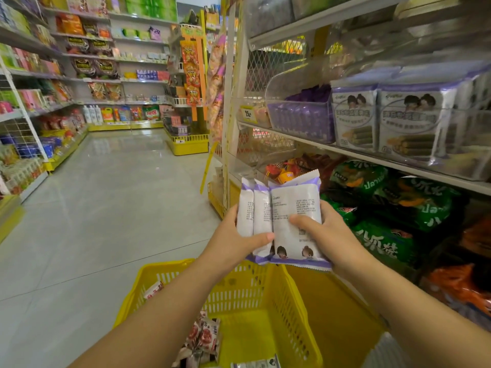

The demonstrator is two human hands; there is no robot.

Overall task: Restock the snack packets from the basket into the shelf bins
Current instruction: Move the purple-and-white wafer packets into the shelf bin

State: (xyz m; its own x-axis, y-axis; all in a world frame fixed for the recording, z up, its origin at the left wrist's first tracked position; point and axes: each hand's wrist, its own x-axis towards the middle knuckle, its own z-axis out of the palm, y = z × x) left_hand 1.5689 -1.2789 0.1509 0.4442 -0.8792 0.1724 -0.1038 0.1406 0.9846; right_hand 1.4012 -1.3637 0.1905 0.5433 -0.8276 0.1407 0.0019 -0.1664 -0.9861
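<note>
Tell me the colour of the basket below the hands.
Yellow basket, clearest in the head view.

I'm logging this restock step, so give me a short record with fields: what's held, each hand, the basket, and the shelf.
held: stack of purple-and-white packets, printed backs towards the camera
left hand: grips the stack's left side, thumb across the near face
right hand: grips the right side, thumb on the near packet
basket: yellow basket below the hands, red-and-white packets inside
shelf: clear bin up right holds matching packs
lower shelf: green bags
</note>
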